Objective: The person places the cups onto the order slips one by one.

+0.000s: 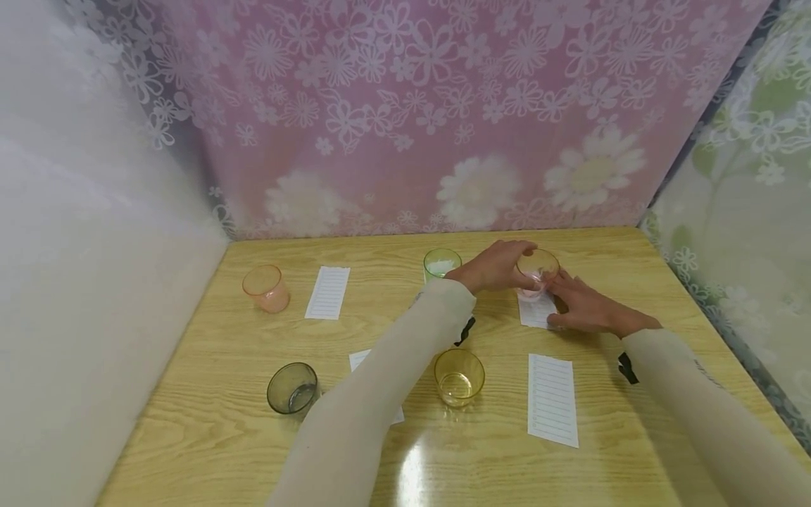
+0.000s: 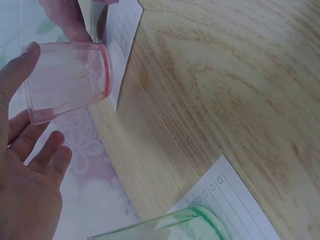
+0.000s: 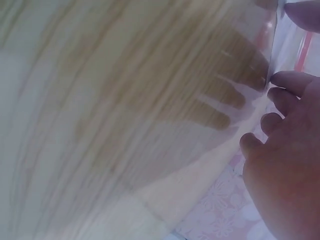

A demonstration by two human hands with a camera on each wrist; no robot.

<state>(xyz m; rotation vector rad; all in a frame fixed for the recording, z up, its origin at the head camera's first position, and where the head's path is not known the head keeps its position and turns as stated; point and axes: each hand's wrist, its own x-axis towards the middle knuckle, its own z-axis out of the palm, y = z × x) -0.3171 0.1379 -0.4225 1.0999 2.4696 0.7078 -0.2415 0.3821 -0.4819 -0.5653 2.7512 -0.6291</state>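
Observation:
My left hand (image 1: 494, 267) grips a clear pink cup (image 1: 538, 264) near its rim at the back right of the table. In the left wrist view, the thumb lies over the top edge of this cup (image 2: 65, 80) and fingers are underneath. The cup's base is close over a lined paper slip (image 1: 533, 315). My right hand (image 1: 586, 306) reaches in from the right with thumb and fingers spread, touching the slip's right side beside the cup. In the right wrist view, the fingertips (image 3: 280, 80) rest at the slip's edge by the tabletop.
A green cup (image 1: 441, 260) stands by my left wrist, with a yellow cup (image 1: 459, 380) nearer. Further left are a grey cup (image 1: 293, 389) and an orange-pink cup (image 1: 266, 287). Lined slips (image 1: 328, 292) lie about; one (image 1: 552, 401) is front right. Patterned curtains border the table (image 1: 209, 422).

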